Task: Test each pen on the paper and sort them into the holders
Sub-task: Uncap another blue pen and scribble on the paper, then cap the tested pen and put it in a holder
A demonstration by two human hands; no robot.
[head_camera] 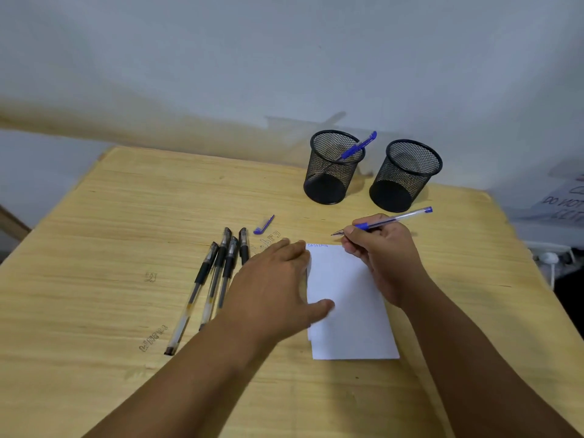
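Fingers of the right hand (384, 251) pinch a blue pen (384, 221), its tip just past the paper's (350, 305) top edge. Left hand (273, 282) lies flat, fingers straight, thumb on the paper. Four black pens (218, 273) lie left; another blue pen (358, 147) stands in the left holder (333, 167), the right holder (406, 175) beside it.

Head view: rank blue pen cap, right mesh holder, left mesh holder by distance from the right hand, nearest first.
From the right hand:
1. Right mesh holder, just behind the hand, empty.
2. Blue pen cap, on the table to its left.
3. Left mesh holder, back left, holding a blue pen.
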